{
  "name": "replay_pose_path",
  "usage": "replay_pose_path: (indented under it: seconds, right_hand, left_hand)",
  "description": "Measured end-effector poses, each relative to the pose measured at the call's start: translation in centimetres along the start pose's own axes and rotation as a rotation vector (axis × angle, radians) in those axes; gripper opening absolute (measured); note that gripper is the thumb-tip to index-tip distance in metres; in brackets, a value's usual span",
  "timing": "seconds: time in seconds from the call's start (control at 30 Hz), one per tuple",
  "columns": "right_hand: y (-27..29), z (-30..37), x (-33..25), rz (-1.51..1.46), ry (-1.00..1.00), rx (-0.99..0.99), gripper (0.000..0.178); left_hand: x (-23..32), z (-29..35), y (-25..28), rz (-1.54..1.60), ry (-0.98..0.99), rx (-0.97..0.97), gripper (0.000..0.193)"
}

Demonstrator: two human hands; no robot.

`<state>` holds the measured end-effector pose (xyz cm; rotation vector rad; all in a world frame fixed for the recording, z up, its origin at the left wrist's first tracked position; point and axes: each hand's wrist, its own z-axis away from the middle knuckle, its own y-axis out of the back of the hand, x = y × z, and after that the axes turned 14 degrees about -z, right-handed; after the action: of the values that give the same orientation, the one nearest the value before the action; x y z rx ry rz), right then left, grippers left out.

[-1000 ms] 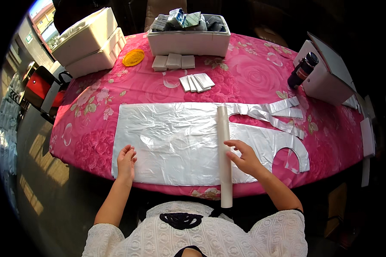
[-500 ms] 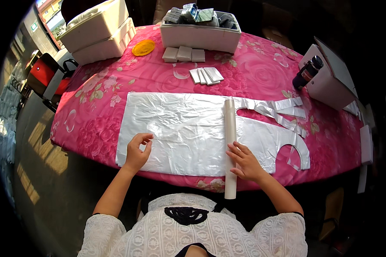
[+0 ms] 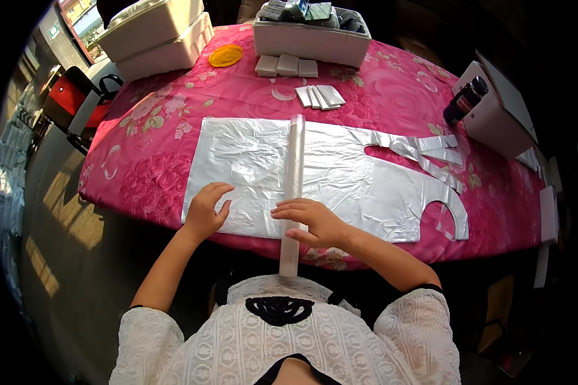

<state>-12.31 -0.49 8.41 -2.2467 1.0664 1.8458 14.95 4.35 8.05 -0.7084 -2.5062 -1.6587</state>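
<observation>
A shiny white plastic apron (image 3: 353,173) lies flat across the table, its cut-out openings and loose straps at the right end. Across its middle lies a long pale tube (image 3: 295,160), its near end jutting past the table edge toward me. My right hand (image 3: 311,221) rests over the lower part of this tube with fingers stretched out, not wrapped round it. Over the apron's left part, near its front edge, my left hand (image 3: 207,208) hovers with thumb and fingers apart and nothing in it.
Small folded white packets (image 3: 321,97) and white square packs (image 3: 288,65) lie beyond the apron. Behind stand a foam box (image 3: 311,45) of packages, stacked foam boxes (image 3: 164,54) and a yellow disc (image 3: 225,56). A dark bottle (image 3: 465,101) stands beside a white box (image 3: 498,115).
My right hand and the tube have moved left along the apron, from near the straps to its middle. The left hand stays near the left end, its fingers a little more spread.
</observation>
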Motion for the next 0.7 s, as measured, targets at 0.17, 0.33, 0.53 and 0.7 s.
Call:
replay_pose_path:
  seconds: [0.17, 0.33, 0.53, 0.7]
  right_hand:
    - [0.2, 0.0, 3.4, 0.456, -0.021, -0.065, 0.053]
    - [-2.5, -1.7, 4.6, 0.543, -0.021, -0.106, 0.061]
    - [-2.4, -0.5, 4.1, 0.502, -0.059, -0.009, 0.059]
    - [-0.8, 3.7, 3.5, 0.507, -0.154, 0.12, 0.063]
  left_hand:
    - [-2.0, -1.7, -2.0, -0.159, -0.123, -0.035, 0.049]
    - [-2.8, -4.1, -4.9, -0.316, -0.281, -0.106, 0.06]
    - [-3.7, -6.3, -6.4, -0.476, -0.373, -0.254, 0.039]
    - [-4.2, -5.2, -5.5, -0.647, -0.472, -0.202, 0.004]
